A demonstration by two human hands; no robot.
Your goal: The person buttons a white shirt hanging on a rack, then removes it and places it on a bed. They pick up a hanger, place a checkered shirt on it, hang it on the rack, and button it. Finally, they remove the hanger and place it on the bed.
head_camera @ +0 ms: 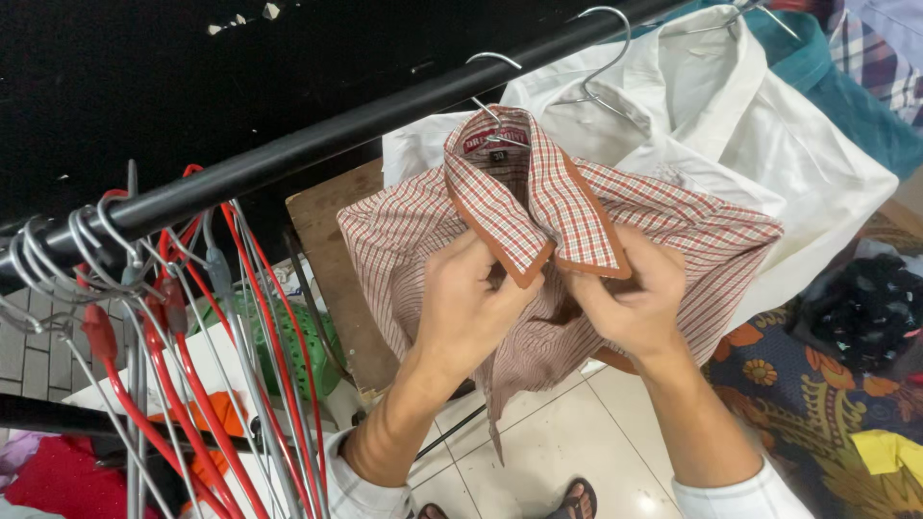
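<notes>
A red-and-white checked shirt [673,226] with a brown-edged collar hangs on a wire hanger [492,86] from a black rail [317,144]. My left hand [466,308] and my right hand [630,298] both grip the shirt's front just under the collar, fingers closed on the fabric where the two front edges meet. Both thumbs press near the collar points. What lies between my fingers is hidden.
A white shirt [760,125] hangs on a hanger behind the checked one, with teal and plaid clothes beyond. Several empty red and grey hangers [163,327] crowd the rail at left. A green basket [303,351], patterned cloth and a tiled floor [567,442] lie below.
</notes>
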